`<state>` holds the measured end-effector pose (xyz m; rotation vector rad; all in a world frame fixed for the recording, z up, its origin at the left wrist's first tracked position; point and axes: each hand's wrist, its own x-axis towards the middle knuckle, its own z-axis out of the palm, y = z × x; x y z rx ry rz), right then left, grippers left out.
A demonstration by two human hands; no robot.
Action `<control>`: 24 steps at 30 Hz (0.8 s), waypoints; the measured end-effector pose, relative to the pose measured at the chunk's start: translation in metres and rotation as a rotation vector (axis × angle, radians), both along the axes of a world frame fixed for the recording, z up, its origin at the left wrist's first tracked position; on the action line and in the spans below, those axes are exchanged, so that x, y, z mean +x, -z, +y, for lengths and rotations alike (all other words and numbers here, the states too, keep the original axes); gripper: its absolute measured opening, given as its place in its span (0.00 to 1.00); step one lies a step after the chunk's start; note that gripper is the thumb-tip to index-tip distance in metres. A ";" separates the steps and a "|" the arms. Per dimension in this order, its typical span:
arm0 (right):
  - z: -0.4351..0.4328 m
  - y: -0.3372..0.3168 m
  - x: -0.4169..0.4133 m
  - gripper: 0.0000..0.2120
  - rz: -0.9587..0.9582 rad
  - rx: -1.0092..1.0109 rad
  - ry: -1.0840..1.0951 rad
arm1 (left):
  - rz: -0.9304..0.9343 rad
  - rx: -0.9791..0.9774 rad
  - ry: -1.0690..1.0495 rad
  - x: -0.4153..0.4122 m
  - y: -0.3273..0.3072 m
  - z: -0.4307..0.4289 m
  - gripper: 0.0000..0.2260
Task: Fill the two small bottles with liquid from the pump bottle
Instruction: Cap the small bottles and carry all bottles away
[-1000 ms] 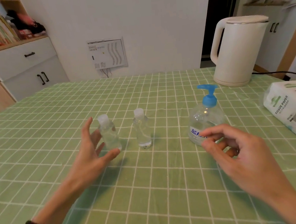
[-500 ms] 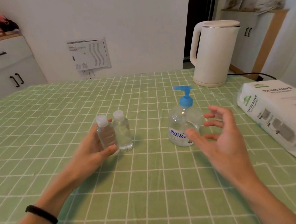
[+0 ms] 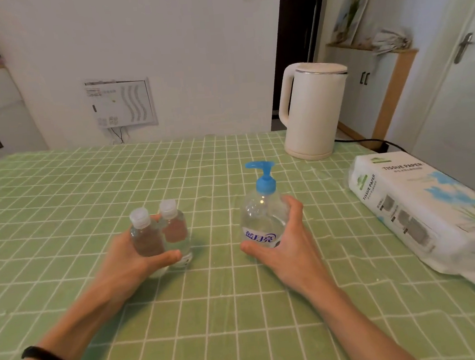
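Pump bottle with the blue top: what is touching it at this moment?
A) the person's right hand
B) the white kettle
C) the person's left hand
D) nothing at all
A: the right hand curls its fingers and thumb round the pump bottle, while the left hand grips the left small bottle, beside the right small bottle.
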<state>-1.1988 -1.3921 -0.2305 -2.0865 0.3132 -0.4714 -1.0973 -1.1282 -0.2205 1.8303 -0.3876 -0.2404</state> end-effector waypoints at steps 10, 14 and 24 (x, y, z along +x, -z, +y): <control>-0.001 -0.008 -0.008 0.47 0.023 -0.007 0.021 | -0.029 -0.028 -0.071 -0.018 -0.003 -0.006 0.26; 0.003 -0.016 -0.027 0.45 0.027 0.111 -0.085 | -0.046 -0.096 -0.091 -0.041 -0.003 0.005 0.19; 0.032 -0.024 -0.060 0.38 -0.039 0.586 -0.437 | 0.018 -0.247 -0.171 -0.155 -0.011 0.073 0.23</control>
